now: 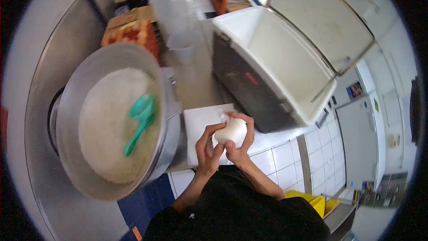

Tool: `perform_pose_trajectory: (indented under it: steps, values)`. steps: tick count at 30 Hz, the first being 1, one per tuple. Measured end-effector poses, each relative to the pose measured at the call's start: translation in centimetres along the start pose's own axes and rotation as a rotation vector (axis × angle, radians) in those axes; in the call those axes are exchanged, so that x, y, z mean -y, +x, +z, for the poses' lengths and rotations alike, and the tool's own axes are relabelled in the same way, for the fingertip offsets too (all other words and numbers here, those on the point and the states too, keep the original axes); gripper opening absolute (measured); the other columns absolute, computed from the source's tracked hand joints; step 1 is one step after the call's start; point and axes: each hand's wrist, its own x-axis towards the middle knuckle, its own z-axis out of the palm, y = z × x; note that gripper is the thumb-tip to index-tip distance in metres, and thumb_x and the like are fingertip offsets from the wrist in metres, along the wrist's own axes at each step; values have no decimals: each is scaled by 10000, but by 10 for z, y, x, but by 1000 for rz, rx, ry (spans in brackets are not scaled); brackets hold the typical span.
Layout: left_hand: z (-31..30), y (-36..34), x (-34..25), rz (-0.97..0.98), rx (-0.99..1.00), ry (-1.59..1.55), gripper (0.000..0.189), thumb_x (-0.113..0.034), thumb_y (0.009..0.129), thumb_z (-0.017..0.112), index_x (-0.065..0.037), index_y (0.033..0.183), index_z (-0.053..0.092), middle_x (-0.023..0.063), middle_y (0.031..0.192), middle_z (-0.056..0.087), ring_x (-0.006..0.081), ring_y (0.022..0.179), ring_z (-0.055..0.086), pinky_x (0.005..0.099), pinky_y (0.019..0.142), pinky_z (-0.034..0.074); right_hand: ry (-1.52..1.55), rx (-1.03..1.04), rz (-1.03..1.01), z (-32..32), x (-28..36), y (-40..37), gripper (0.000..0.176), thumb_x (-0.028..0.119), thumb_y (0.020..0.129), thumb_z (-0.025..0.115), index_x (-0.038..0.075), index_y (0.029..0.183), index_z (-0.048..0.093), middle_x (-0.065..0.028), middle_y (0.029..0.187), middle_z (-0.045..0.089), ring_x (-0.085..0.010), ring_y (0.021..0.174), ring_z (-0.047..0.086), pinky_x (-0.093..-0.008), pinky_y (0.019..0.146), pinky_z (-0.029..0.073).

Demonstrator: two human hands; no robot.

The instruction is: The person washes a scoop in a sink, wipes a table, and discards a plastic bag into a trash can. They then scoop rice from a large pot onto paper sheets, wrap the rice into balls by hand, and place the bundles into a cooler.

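Nearest the lens sat the black shirt point(240, 218), with both forearms running up toward 12 o'clock. I read the left hand point(206, 145) as cupped against the 9 o'clock side of a white ball point(232, 131), fingers curled around its underside. The right hand point(244, 143) closed over the ball from 3 o'clock, fingertips wrapped across the top. Both hands gripped the ball between them. It was held just above a white board point(196, 127) at the counter edge, and I could not tell whether it touched the board. A crumpled white bit showed at the ball's 11 o'clock; film or paper, I could not say.

At 9 o'clock from the hands stood a large metal bowl point(71, 102) of rice point(107, 129), with a teal scoop point(140, 122) lying on the rice. At 1 o'clock stood a cooler box point(267, 62) with its lid point(316, 18) swung open.

Judgement: the step in hand was pressing and rounding the ball. A next move would call for even pressure from both palms, and a steady grip so that the ball neither cracked nor slipped onto the board.
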Motion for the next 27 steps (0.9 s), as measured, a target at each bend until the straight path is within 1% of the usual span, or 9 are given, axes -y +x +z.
perform_pose_trajectory:
  steps: [6, 10, 12, 15, 16, 17, 19, 23, 27]
  values:
    - [51, 7, -26, 8, 127, -241, 902, -489, 839, 646, 63, 1418, 230, 262, 1286, 506, 307, 1185, 507, 436, 1060, 307, 237, 170, 364, -84, 58, 85, 564, 440, 781, 705, 36, 1137, 538, -60, 891, 603, -131, 809, 600, -279, 711, 490]
    - [37, 11, -65, 317, -31, 453, 590, -365, 853, 611, 76, 1229, 503, 242, 1103, 626, 331, 1002, 617, 442, 940, 436, 103, 248, 379, -144, 45, 180, 439, 399, 844, 624, 83, 1148, 582, -58, 964, 607, -121, 818, 604, -266, 685, 498]
    - [10, 10, -95, 479, -127, 784, 536, -477, 952, 513, 29, 1128, 517, 183, 920, 656, 280, 835, 622, 408, 791, 494, -126, 427, 448, -166, 10, 236, 292, 345, 889, 608, 126, 1083, 621, -62, 902, 621, -131, 799, 602, -288, 684, 505]
    - [-29, 31, -145, 281, -270, 1256, 389, -336, 1006, 463, 2, 866, 596, 83, 755, 602, 197, 715, 572, 345, 705, 459, -494, 831, 741, -190, -127, 284, 541, 479, 849, 634, 89, 1217, 566, -114, 1090, 621, -235, 986, 609, -359, 841, 498]
    - [-29, 48, -155, 132, -327, 1326, 370, -289, 1011, 465, 3, 827, 597, 72, 729, 583, 178, 697, 558, 333, 697, 451, -728, 910, 624, -201, -192, 279, 655, 523, 820, 645, 56, 1266, 534, -153, 1155, 604, -285, 1049, 593, -389, 886, 487]
    - [-36, 63, -155, 120, -312, 1343, 370, -289, 1011, 465, 3, 827, 597, 72, 729, 583, 178, 697, 558, 333, 697, 451, -957, 987, 495, -212, -254, 270, 770, 568, 791, 655, 24, 1314, 501, -193, 1220, 587, -335, 1111, 576, -418, 930, 476]
    - [-58, 91, -155, -306, -108, 1306, 359, -232, 1011, 454, 20, 770, 537, 93, 683, 576, 161, 653, 558, 315, 629, 438, -1054, 1328, 766, -223, -330, 260, 941, 639, 738, 662, -43, 1348, 442, -235, 1320, 518, -385, 1147, 554, -448, 989, 443]
    - [-94, 100, -144, -559, 91, 1657, 176, -62, 977, 449, 64, 941, 568, 137, 794, 615, 188, 769, 595, 318, 713, 473, -960, 1375, 825, -236, -379, 216, 946, 648, 740, 656, -47, 1344, 440, -240, 1344, 493, -379, 1137, 561, -453, 951, 474]
    - [-140, 95, -123, -473, 80, 1487, 182, -33, 940, 486, 74, 1068, 557, 205, 970, 639, 284, 921, 634, 372, 834, 486, -819, 1680, 1354, -266, -400, 209, 828, 568, 809, 641, -56, 1324, 459, -228, 1259, 554, -374, 1092, 582, -454, 863, 527]
